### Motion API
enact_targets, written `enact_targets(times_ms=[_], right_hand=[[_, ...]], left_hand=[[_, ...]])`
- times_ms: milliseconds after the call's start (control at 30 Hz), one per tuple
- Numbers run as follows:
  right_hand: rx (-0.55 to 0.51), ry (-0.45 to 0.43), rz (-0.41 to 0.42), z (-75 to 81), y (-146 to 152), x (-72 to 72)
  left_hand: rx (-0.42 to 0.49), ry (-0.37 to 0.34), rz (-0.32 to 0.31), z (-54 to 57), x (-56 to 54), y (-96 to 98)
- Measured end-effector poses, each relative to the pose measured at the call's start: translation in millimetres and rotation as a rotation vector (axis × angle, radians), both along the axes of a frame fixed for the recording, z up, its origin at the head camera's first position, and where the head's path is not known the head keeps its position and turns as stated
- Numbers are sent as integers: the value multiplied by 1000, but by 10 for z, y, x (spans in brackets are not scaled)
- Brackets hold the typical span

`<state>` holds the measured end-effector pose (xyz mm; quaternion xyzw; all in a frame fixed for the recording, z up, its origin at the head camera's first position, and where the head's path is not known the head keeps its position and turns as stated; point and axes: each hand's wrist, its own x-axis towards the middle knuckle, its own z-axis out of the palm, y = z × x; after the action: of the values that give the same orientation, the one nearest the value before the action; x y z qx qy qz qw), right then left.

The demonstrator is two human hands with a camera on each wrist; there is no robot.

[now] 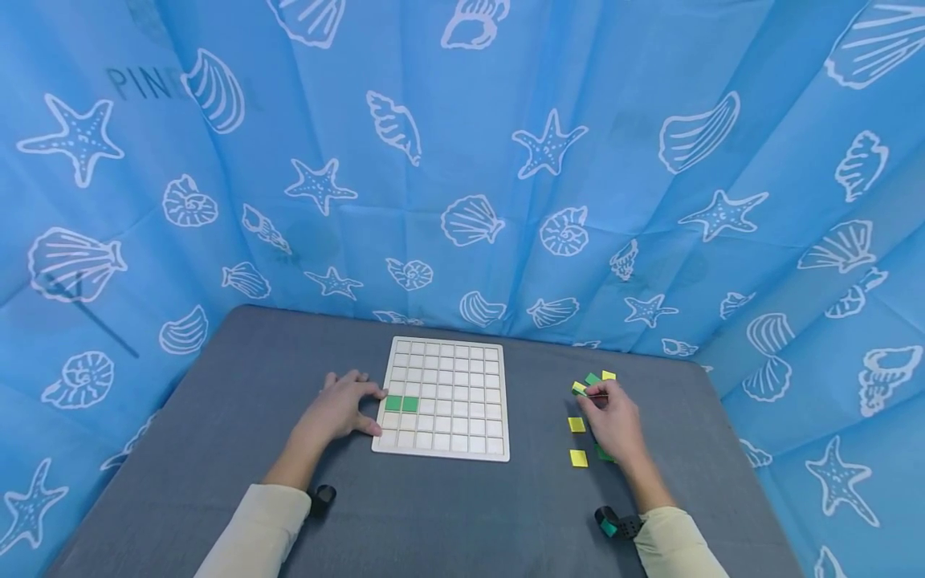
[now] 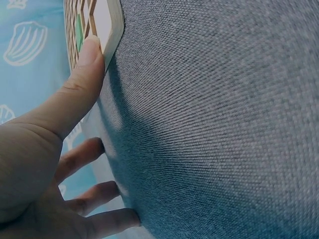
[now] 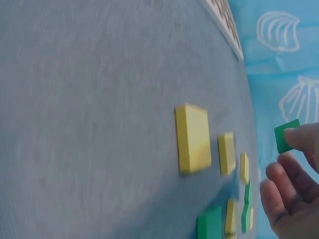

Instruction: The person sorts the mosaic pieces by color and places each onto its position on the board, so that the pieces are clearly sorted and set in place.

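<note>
Evidently, the left hand (image 1: 338, 408) steadies the board (image 1: 460, 429) while the right hand (image 1: 617, 417) pinches a green tile (image 3: 281, 142)

Head view: the board lies flat on the grey cloth (image 1: 470, 514), a pale, shallow square cut into a grid of cells. Its left edge meets the left hand, index finger and thumb parted along it, probably so that it cannot slide. Two green squares, a first one (image 1: 393, 402) and a second one (image 1: 409, 404), fill adjoining cells at that edge. Well to the board's right, the right hand is among loose pieces, including a yellow tile (image 1: 576, 425) and another yellow tile (image 1: 578, 458), spread flat, which would make each easy to pick up. Behind the board hangs a blue curtain (image 1: 433, 80), softly folded and printed with white shells and starfish.

Left wrist view: the thumb rests on the board's smooth, rounded corner, where wood-toned ridges divide the cells. The other visible fingers are spread apart beside the board, around nothing; the index finger cannot be made out here. The cloth shows a fine ribbed weave.

Right wrist view: thumb and fingertip are closed on the green tile near one edge, leaving much of its flat face exposed; the remaining fingers curl loosely. It looks clear of the cloth, to the right of the board. The loose tiles are thick, crisp-edged blocks, matte and plain-coloured.
</note>
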<state>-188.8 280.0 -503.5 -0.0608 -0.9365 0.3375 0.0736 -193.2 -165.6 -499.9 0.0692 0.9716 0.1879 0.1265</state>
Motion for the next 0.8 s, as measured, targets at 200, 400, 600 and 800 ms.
enact_targets(times_ms=[200,400,600,800], right_hand=[[-47,-3,41,1,-137,-22],[-71,46,127,-39,-272,-28],[-93,52,167,-78,-431,-7],[-113,22,178,-109,-599,4]], left_hand=[[-11,-7,11,-5,-11,11],[-19,-12,8,5,-15,17],[-12,-15,4,17,-11,5],[-10,-29,14,25,5,10]])
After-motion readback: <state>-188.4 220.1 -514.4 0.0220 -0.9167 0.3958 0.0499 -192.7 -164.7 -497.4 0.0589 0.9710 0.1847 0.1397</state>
